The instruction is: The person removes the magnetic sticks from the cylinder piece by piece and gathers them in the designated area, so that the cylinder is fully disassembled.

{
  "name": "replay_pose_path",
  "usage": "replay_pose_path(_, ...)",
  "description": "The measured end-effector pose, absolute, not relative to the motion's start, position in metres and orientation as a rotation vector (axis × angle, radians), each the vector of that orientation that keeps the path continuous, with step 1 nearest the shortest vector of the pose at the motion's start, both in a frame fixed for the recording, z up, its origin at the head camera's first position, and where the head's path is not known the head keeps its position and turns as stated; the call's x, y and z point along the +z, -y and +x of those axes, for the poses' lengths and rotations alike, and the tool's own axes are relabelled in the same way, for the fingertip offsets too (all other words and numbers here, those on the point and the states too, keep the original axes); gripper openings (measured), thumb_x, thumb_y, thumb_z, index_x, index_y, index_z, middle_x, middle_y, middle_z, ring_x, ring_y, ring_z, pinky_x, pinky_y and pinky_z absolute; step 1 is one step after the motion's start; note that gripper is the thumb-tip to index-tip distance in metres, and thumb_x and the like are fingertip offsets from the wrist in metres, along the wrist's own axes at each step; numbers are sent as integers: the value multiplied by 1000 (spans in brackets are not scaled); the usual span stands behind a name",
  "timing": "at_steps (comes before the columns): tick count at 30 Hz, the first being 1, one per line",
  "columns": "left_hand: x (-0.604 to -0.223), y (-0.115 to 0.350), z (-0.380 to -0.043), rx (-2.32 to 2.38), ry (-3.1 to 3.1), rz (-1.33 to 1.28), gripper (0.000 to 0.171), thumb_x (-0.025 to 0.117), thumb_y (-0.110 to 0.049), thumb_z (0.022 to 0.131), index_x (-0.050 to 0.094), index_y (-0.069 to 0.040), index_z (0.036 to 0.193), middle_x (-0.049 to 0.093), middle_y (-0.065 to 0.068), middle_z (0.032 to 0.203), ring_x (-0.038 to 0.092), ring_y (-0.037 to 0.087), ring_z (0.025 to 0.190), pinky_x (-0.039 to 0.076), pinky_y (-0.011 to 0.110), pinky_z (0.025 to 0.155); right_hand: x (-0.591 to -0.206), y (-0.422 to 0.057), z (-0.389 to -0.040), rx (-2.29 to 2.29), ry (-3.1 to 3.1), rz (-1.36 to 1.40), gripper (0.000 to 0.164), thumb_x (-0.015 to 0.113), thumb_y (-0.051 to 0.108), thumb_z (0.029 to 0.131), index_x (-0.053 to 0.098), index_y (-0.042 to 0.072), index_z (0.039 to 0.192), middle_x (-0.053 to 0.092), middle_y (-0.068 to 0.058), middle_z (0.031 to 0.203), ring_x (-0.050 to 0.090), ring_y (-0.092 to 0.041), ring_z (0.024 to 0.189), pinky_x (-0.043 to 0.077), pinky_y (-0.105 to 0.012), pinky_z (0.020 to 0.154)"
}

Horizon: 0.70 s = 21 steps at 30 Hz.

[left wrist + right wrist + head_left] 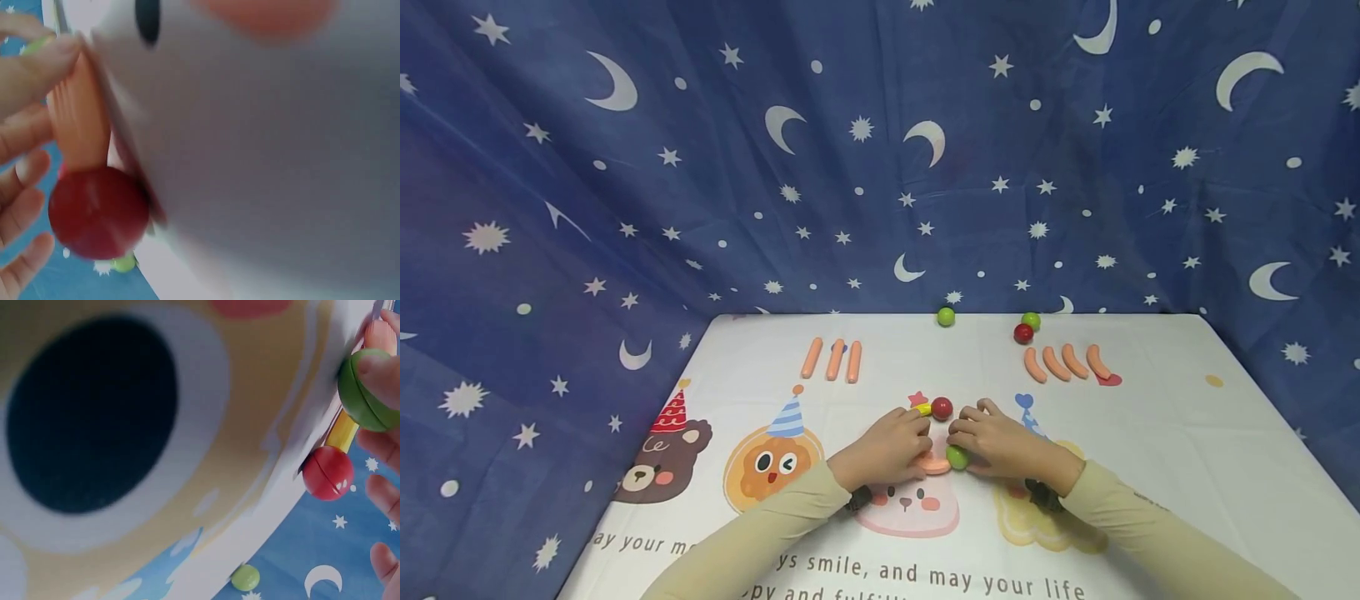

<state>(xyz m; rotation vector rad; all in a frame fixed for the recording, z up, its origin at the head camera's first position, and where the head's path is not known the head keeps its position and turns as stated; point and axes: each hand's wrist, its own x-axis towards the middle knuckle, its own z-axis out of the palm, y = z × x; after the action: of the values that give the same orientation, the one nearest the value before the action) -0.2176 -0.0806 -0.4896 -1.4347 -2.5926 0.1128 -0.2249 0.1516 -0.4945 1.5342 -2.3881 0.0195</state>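
Observation:
In the head view my left hand (891,446) pinches a pink toy sausage (936,465) lying crosswise on the table. The left wrist view shows the thumb on one end of that sausage (80,119), with a large red ball (99,214) against its other end. My right hand (1000,442) holds a green ball (957,457) at the sausage's right end; the thumb lies on this ball (370,390) in the right wrist view. Just beyond the hands, a yellow stick (922,409) meets a red ball (942,408). The left fingers hide part of the stick.
At the back left lie straight sausages (834,360); at the back right are several curved sausages (1057,364). A green ball (946,317) sits near the back edge. Farther right, a red ball (1023,333) stands before another green ball (1032,320). Starry blue cloth (880,167) hangs behind.

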Motion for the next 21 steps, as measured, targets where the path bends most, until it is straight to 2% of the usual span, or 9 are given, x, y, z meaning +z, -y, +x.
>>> replay_pose_path(4,-486,86,-221,135,2599,-1455,26,76,-46,72,70,-25,85,57,-8,92,52,10,87,41,26,79,-492,-151,-226,74,2395,1584,39,79,23,70,68,20,107,67,7,102,54,-13,96,43,-36,81)
replay_pose_path(7,-486,89,-223,174,2598,-1465,24,75,-47,72,70,-26,84,57,-7,94,51,10,90,40,26,80,-492,-151,-226,78,2394,1601,37,79,21,70,69,21,106,67,8,101,54,-12,96,43,-36,81)
replay_pose_path(21,-489,88,-223,99,2611,-1475,22,74,-46,73,70,-27,83,56,-9,90,47,9,87,39,23,77,-491,-154,-221,43,2429,1509,37,80,28,69,69,17,103,68,7,97,54,-13,92,41,-36,82)
